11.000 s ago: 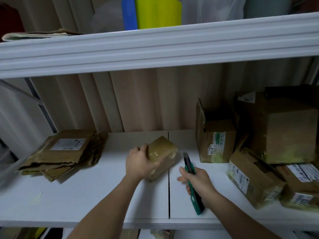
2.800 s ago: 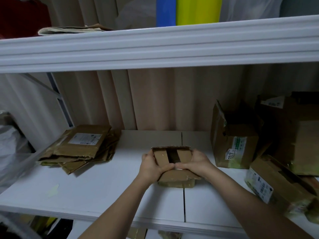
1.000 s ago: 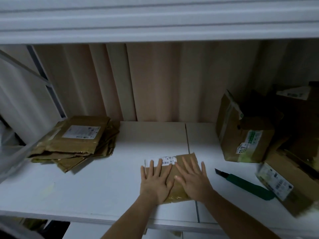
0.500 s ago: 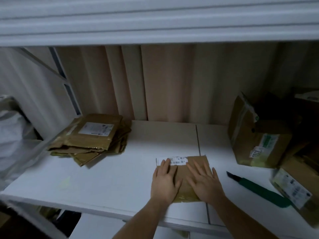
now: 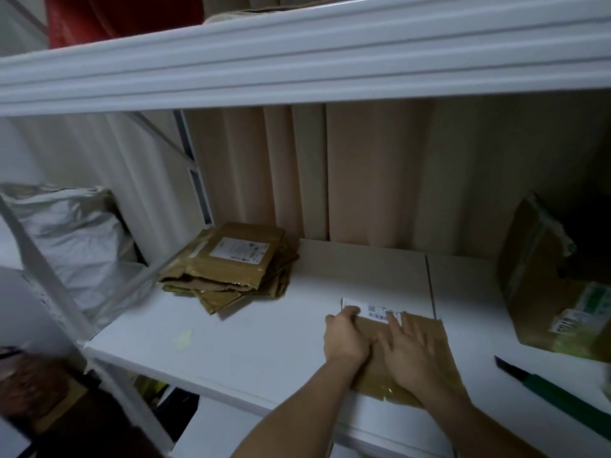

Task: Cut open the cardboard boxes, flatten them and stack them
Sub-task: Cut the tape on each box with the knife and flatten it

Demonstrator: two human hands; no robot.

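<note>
Your two hands are on the flattened box [image 5: 429, 332], which lies flat on the white shelf [image 5: 251, 345] near its front edge, just right of the middle and across the seam between the two shelf boards. Your left hand [image 5: 345, 338] sits at the box's left edge with its fingers curled over the far left corner, gripping the cardboard beside the white barcode label [image 5: 367, 308]. Your right hand [image 5: 410, 355] lies palm down on top of the box, fingers straight and slightly spread, pressing the brown face flat, with the fingertips reaching the edge of the label. The two hands touch each other at the thumbs. A strip of shiny tape shows along the near edge of the box, below your right wrist. The stack of flattened boxes [image 5: 231, 269] rests well apart to the left, toward the back of the shelf, with a white label on its top sheet and ragged edges fanning out at the front. The green-handled utility knife [image 5: 545, 391] lies on the shelf to the right of your hands, apart from them, its dark blade pointing back toward the left. An uncut box [image 5: 542, 279] with green and white labels stands further right, at the frame's edge. A silvery bag [image 5: 72, 239] sits on the neighbouring shelf to the far left
</note>
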